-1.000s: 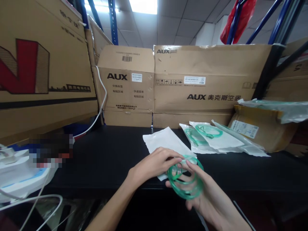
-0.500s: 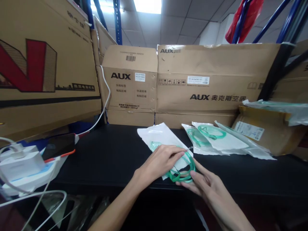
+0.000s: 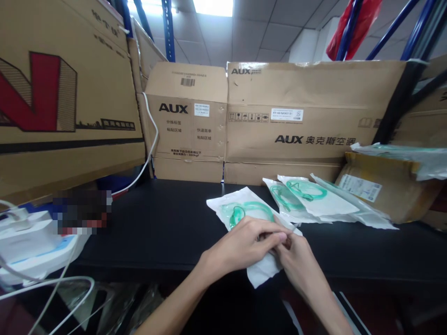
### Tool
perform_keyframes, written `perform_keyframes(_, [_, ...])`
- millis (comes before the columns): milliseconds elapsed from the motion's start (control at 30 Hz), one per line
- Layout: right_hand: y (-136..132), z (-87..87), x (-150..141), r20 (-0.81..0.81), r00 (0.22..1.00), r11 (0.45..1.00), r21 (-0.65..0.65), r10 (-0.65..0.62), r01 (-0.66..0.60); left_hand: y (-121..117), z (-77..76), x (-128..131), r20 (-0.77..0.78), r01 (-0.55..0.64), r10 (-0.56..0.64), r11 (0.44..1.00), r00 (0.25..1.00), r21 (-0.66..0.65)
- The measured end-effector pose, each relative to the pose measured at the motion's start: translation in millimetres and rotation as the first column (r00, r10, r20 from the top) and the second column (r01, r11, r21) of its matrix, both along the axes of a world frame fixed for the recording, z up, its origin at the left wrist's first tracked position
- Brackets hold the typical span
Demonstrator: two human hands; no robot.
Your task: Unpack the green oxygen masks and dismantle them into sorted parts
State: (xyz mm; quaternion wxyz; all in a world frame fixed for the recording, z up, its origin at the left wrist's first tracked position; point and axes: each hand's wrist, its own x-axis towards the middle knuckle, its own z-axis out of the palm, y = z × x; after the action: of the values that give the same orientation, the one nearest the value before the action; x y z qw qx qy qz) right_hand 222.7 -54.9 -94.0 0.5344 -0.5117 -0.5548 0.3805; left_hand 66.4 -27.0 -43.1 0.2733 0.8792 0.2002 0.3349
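Observation:
A white pouch with a clear film front [image 3: 223,204] lies slantwise at the front edge of the black shelf. Coiled green tubing [image 3: 258,204] shows inside it, with a darker green piece [image 3: 237,216] at its left. My left hand [image 3: 253,239] lies across the lower part of the pouch, thumb and fingers closed on it. Pressed against it, my right hand [image 3: 295,246] has its fingers closed on the pouch from the right. The fingertips overlap and hide what they pinch. A white end of the pouch [image 3: 261,272] sticks out below my hands, over the shelf edge.
Several similar pouches with green tubing [image 3: 314,197] lie behind to the right, beside a brown box [image 3: 384,186] topped by another pouch. White plugs and cables [image 3: 31,232] crowd the left. Flattened AUX cartons [image 3: 279,121] stand along the back of the black shelf [image 3: 164,223].
The green tubing coil, earlier loose in my hands, now lies inside the pouch. My hands have come together over the lower part of the pouch.

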Motion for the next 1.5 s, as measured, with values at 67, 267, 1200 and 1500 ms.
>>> perform_keyframes(67, [0.5,1.5,4.5,0.076,0.997,1.0,-0.011,-0.024,0.025,0.7,1.7,-3.5,-0.032,-0.01,0.01,1.0,0.999,0.001])
perform_keyframes(267, [-25.4,4.4,45.7,0.06,0.972,0.973,-0.017,-0.228,0.23,-5.9,14.3,-14.0,-0.309,-0.119,0.145,0.988,0.94,0.102])
perform_keyframes(1200, [-10.5,-29.0,17.6,0.581,0.745,0.862,0.506,-0.327,-0.017,32.8,11.4,-52.2,-0.347,-0.645,0.549,0.703,0.761,-0.301])
perform_keyframes(1500, [-17.9,-20.3,8.6,0.357,0.835,0.75,0.655,-0.418,0.096,42.4,-0.5,-39.0,-0.152,-0.414,0.388,0.796,0.909,-0.442])
